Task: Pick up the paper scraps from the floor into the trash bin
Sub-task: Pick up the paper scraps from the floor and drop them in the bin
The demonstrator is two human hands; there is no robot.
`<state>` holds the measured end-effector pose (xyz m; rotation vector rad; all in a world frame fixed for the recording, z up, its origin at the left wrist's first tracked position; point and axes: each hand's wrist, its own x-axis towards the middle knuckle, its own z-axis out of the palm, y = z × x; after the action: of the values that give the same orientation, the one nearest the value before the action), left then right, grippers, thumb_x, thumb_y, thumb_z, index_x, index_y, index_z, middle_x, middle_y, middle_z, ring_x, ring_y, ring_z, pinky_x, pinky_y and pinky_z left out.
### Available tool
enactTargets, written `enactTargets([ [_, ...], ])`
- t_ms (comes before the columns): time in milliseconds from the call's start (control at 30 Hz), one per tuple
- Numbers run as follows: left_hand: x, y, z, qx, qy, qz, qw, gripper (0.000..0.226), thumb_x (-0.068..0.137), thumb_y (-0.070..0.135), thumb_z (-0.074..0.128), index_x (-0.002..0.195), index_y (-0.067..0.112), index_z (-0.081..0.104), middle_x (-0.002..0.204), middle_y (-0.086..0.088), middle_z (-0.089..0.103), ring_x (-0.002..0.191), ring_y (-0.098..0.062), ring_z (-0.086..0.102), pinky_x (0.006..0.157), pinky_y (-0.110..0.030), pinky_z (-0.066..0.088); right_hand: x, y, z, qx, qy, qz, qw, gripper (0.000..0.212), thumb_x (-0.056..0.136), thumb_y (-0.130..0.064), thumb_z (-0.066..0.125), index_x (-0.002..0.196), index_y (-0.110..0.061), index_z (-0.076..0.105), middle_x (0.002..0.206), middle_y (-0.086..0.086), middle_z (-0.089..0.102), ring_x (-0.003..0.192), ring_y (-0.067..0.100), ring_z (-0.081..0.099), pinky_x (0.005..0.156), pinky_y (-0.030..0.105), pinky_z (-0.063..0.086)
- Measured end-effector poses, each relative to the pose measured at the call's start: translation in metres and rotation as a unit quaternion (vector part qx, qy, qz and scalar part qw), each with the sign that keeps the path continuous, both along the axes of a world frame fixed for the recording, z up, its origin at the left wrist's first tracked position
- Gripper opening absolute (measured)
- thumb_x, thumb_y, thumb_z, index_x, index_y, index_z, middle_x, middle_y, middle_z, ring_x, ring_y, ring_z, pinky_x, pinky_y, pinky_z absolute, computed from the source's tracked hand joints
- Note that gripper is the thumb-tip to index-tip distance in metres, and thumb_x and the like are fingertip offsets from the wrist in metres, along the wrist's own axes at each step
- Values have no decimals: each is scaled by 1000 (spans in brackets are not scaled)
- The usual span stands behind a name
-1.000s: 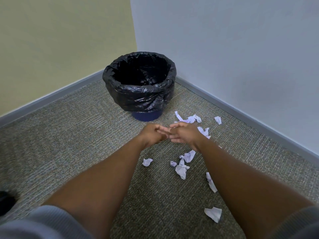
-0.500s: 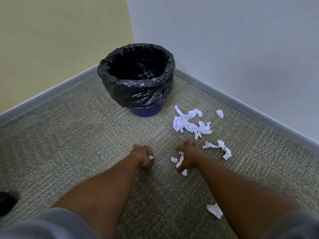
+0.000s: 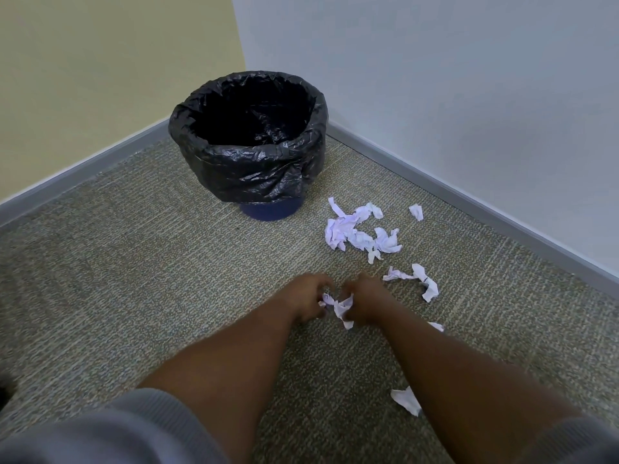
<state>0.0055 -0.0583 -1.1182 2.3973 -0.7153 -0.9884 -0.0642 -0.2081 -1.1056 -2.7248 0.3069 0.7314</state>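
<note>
A blue trash bin (image 3: 249, 182) lined with a black bag stands in the room's corner, its mouth open. White paper scraps lie on the carpet to its right: a crumpled pile (image 3: 358, 234), a single bit (image 3: 416, 212), a strip (image 3: 422, 281) and one piece (image 3: 405, 400) beside my right forearm. My left hand (image 3: 306, 301) and my right hand (image 3: 366, 301) are low on the carpet, side by side. Their curled fingers grip a bunch of scraps (image 3: 338, 306) between them.
Grey baseboards run along the yellow wall (image 3: 100, 78) at left and the pale wall (image 3: 469, 95) at right, meeting behind the bin. Grey-green carpet covers the floor. A dark object (image 3: 5, 390) shows at the left edge.
My hands went down from mid-air to the carpet, each onto scraps, then moved together. The loose scraps that lay near them are now bunched between my fingers.
</note>
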Motion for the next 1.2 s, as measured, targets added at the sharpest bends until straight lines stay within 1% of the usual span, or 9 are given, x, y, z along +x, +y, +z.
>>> enactTargets([
  [133,-6,-9,-3,29,-50,-27,998,36,69,15,83,101,25,71,102,1,69,90,-18,66,82,-28,53,0,0,1,21,-10,-30,999,42,78,-26,72,118,-16,62,112,10,58,118,27,51,97,30,40],
  [267,-7,-13,-3,22,-57,24,998,16,78,22,74,93,26,74,100,-2,73,91,-20,68,81,-27,52,-1,-1,-2,72,-40,-99,992,31,76,-19,72,105,-9,65,109,18,66,109,30,58,82,30,45],
  [467,6,-9,16,-68,32,163,984,11,77,12,79,86,18,78,78,2,72,63,-3,64,54,-16,44,6,1,11,171,-139,-238,946,20,76,-18,75,91,-11,64,100,14,69,95,27,65,74,29,47],
  [567,16,-8,33,-157,126,249,947,13,86,9,73,97,14,74,84,-6,73,50,2,61,50,-12,47,16,2,24,255,-178,-351,883,18,74,-20,74,78,-21,56,91,12,69,84,27,69,75,37,57],
  [733,25,-8,67,-308,223,337,861,16,89,1,67,103,8,71,102,-10,71,77,-8,67,64,-12,57,35,5,58,430,-217,-465,743,19,82,-10,71,94,-17,58,92,9,64,70,16,60,72,32,53],
  [900,34,1,103,-414,243,314,819,19,90,-1,64,100,14,71,105,-3,71,93,-9,67,72,-11,55,57,6,97,568,-253,-473,624,25,83,-6,71,106,-10,62,121,12,63,104,25,65,78,28,58],
  [967,42,3,123,-452,237,309,802,19,91,-1,62,101,14,70,100,-1,73,90,-8,69,72,-11,55,66,9,119,624,-275,-462,567,34,84,-5,70,116,-5,59,120,13,63,106,25,64,82,29,58],
  [1067,57,2,157,-510,231,307,769,19,94,2,59,107,10,69,96,1,74,85,-4,71,76,-11,56,82,17,153,698,-302,-413,501,26,88,-4,65,112,-3,58,118,17,64,110,29,64,93,39,55],
  [1200,89,4,199,-532,194,385,729,25,98,2,54,121,0,64,112,-8,67,97,-12,66,80,-11,55,110,35,192,751,-317,-374,443,18,91,-2,60,108,-3,55,95,12,64,90,22,64,89,34,57],
])
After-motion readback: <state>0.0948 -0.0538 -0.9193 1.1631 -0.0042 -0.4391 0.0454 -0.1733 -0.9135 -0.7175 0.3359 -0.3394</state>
